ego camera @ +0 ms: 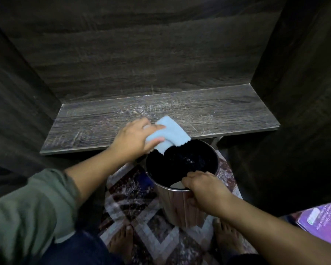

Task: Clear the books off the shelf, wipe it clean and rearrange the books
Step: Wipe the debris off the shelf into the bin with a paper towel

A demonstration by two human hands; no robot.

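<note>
The dark wood-grain shelf (199, 113) has no books on it and shows pale dust streaks across its middle. My left hand (132, 139) grips a folded light blue cloth (170, 133) at the shelf's front edge, with the cloth's corner hanging over a metal bin (180, 203). My right hand (203, 190) grips the near rim of that bin, which is held just below the shelf edge. The bin's inside is black. A purple book (321, 220) lies at the lower right.
Dark wooden walls close in the shelf at the back and on both sides. A patterned rug (134, 197) covers the floor under the bin, and my bare feet (120, 241) stand on it.
</note>
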